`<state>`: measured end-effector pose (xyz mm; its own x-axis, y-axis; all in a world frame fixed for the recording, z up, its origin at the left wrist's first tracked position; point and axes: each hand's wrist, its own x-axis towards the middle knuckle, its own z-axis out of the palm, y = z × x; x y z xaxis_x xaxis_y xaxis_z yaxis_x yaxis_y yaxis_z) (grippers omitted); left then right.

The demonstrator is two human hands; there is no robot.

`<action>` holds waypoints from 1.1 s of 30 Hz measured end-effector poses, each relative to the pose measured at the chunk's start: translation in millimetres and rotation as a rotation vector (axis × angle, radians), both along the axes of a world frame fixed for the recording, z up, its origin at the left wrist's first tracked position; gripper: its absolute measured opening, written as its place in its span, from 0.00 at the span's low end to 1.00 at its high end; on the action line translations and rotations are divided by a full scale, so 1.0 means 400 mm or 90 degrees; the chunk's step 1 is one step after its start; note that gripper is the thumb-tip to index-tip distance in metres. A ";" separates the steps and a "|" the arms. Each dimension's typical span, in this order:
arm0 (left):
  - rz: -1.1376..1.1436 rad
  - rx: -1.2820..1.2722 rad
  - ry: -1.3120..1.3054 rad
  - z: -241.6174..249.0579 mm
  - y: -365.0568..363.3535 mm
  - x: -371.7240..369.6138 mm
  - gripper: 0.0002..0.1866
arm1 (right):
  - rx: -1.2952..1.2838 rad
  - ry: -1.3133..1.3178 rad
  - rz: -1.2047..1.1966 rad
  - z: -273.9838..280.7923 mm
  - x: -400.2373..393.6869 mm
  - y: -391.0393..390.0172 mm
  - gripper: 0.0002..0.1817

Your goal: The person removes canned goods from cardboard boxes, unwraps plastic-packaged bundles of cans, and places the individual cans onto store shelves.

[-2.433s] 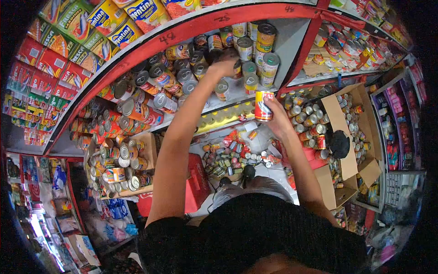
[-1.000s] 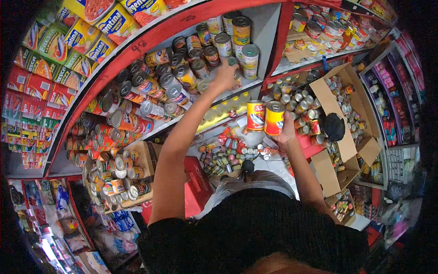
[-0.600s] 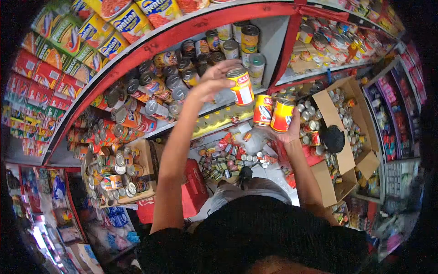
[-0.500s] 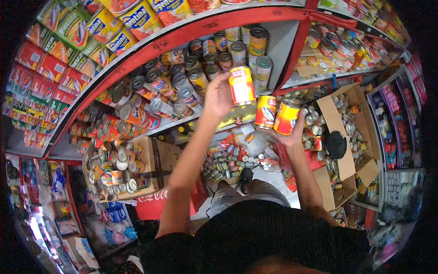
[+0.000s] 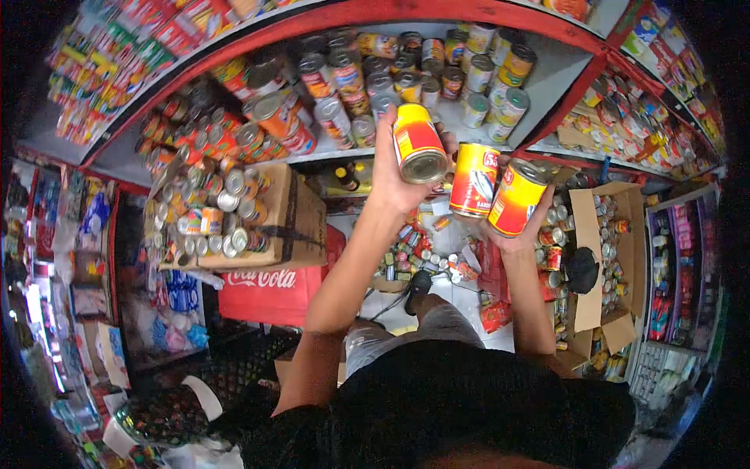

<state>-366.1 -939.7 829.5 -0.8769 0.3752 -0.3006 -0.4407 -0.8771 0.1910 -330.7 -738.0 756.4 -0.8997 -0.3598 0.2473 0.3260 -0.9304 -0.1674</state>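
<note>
My left hand is closed round a red and yellow can, tilted so that its metal end faces me. To its right, my right hand grips two sardine cans side by side, a left one with a fish on its label and a right one with its metal top showing. The cans in my two hands are close together, in front of the shelf with rows of stacked cans.
On the left a cardboard box carries many small cans, above a red Coca-Cola cooler. An open cardboard box with cans stands on the right. Loose cans and packets lie on the tiled floor.
The can in my left hand has tipped from upright, so its end now shows. My right hand still holds its two cans. The view has shifted, bringing the cooler further into sight.
</note>
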 end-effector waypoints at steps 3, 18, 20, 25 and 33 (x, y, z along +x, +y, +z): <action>0.070 -0.053 0.021 -0.004 -0.079 0.055 0.29 | 0.023 -0.010 0.000 0.020 0.037 -0.068 0.40; 0.133 -0.022 0.132 0.038 -0.650 0.486 0.24 | 0.060 -0.044 0.046 0.063 0.358 -0.666 0.38; 0.170 -0.053 0.124 0.019 -0.721 0.528 0.21 | 0.105 0.007 0.037 0.026 0.375 -0.718 0.36; 0.179 -0.193 0.147 0.081 -0.795 0.620 0.19 | 0.259 -0.018 -0.002 0.083 0.458 -0.828 0.31; 0.274 -0.112 0.162 0.069 -0.832 0.601 0.23 | 0.314 -0.060 0.124 0.111 0.385 -0.854 0.29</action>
<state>-125.6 -1272.6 857.1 -0.9939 -0.0720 -0.0838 0.0320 -0.9135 0.4055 -176.5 -1079.7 800.8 -0.8151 -0.5749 -0.0709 0.5188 -0.6701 -0.5308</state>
